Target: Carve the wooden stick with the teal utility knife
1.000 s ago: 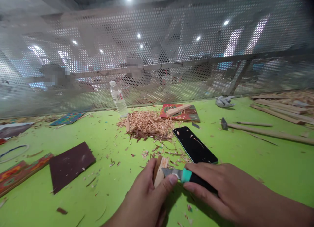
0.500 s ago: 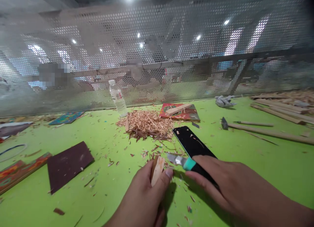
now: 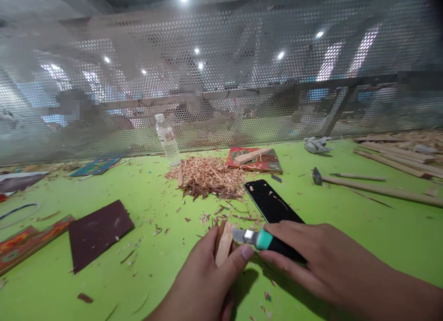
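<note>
The knife has slid back to the wood block; half a second ago its blade sat farther off, toward the phone. On the green bench, a big heap of wood shavings lies near the far edge, so lots of cutting looks done. The block is still thick, so more seems left. Near the front edge, the left hand pinches the block upright. The right hand wraps the knife handle, blade touching the block's top.
</note>
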`<action>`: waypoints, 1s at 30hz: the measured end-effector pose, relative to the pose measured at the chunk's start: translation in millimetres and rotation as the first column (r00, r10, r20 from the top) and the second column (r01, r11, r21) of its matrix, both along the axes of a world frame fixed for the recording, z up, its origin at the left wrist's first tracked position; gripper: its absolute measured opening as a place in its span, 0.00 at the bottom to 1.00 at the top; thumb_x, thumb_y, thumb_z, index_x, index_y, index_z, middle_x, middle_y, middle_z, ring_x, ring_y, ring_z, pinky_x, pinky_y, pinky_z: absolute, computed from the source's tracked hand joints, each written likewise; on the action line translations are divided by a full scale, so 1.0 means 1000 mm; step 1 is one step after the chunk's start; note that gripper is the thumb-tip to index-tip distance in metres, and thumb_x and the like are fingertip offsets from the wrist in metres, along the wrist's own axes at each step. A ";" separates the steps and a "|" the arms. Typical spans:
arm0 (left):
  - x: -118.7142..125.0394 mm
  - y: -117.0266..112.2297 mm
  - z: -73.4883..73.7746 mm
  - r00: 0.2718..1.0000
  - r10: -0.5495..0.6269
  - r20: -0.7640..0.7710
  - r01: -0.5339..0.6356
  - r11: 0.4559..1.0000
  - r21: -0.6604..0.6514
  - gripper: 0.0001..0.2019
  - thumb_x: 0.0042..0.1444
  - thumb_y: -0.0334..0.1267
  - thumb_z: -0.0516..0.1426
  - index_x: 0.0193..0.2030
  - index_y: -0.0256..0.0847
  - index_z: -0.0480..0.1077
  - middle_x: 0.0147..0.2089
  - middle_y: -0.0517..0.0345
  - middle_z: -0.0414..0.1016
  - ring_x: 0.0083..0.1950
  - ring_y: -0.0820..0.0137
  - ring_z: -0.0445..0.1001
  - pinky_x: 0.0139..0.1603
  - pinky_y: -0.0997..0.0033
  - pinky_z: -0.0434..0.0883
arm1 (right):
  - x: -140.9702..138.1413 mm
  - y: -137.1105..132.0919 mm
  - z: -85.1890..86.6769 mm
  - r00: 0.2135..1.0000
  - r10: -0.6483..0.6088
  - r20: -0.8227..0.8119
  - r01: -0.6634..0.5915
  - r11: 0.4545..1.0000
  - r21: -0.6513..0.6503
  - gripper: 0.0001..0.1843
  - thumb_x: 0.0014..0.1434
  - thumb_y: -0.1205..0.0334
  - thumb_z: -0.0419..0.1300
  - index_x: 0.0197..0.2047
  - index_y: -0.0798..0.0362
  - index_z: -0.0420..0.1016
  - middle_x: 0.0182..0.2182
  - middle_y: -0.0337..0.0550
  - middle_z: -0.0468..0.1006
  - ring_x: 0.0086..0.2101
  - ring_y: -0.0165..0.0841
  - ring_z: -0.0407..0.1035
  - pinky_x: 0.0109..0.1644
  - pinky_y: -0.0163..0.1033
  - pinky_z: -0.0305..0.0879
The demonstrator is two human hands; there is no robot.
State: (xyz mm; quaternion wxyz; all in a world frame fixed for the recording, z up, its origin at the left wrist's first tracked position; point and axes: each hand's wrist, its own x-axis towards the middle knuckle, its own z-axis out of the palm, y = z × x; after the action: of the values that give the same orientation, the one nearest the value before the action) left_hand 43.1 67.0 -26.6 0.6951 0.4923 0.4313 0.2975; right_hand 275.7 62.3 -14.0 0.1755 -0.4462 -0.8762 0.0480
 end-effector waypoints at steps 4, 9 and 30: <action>-0.001 -0.001 0.001 1.000 -0.001 -0.020 0.001 1.000 -0.002 0.22 0.64 0.57 0.63 0.50 0.41 0.68 0.27 0.71 0.65 0.14 0.85 0.56 0.12 0.85 0.57 | -0.001 0.000 0.001 0.999 0.051 -0.017 -0.052 0.997 -0.055 0.18 0.78 0.47 0.49 0.48 0.49 0.75 0.38 0.43 0.83 0.33 0.38 0.77 0.34 0.41 0.66; 0.000 0.000 0.001 1.000 -0.002 0.018 0.002 1.000 -0.011 0.22 0.64 0.57 0.63 0.51 0.42 0.67 0.28 0.71 0.68 0.14 0.85 0.57 0.12 0.85 0.58 | -0.002 0.001 0.002 0.998 0.059 -0.036 -0.063 0.990 -0.126 0.18 0.78 0.48 0.48 0.50 0.48 0.75 0.39 0.43 0.83 0.36 0.39 0.78 0.38 0.42 0.68; -0.002 0.002 -0.002 0.999 -0.036 0.006 0.036 0.999 0.005 0.21 0.63 0.55 0.63 0.50 0.42 0.67 0.24 0.72 0.64 0.13 0.82 0.56 0.13 0.82 0.58 | 0.001 0.007 0.002 0.994 0.104 -0.021 -0.105 0.994 -0.038 0.17 0.76 0.48 0.53 0.49 0.49 0.77 0.36 0.43 0.83 0.33 0.37 0.77 0.34 0.40 0.65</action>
State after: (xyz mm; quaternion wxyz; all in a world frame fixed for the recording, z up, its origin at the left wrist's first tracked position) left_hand 41.2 68.7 -28.2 0.7003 0.5008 0.4195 0.2877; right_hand 276.2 69.1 -11.7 0.1723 -0.4027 -0.8955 0.0784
